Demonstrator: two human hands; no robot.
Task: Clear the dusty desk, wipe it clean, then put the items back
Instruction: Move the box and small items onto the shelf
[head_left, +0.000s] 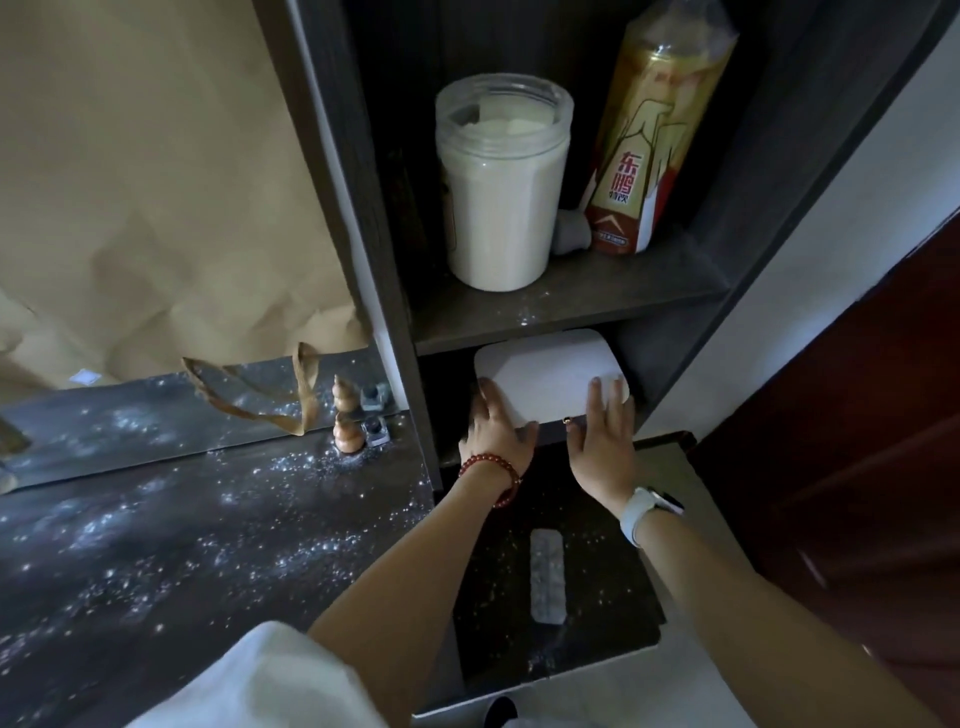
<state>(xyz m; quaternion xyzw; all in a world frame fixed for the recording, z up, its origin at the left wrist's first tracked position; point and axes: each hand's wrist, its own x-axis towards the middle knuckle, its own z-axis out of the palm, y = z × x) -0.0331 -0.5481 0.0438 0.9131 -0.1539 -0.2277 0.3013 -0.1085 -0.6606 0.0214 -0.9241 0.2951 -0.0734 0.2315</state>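
Note:
A flat white box (545, 376) with rounded corners lies in the lower shelf compartment, partly under the shelf board. My left hand (496, 428) grips its left edge and my right hand (602, 436) rests on its right side, both holding it. The dark desk top (182, 530) at left is speckled with white dust. A blister pack of pills (546, 574) lies on the dusty dark surface beneath my arms. A small wooden gourd (345, 434) and a small ink bottle (375, 430) stand at the desk's back edge, doubled in a mirror strip.
On the upper shelf (545, 306) stand a clear jar of white powder (501, 182) and a bagged yellow drink bottle (644, 145). Brown paper (156, 182) covers the wall behind the desk, with a paper-bag handle (260, 400) hanging. A dark red door (857, 493) is at right.

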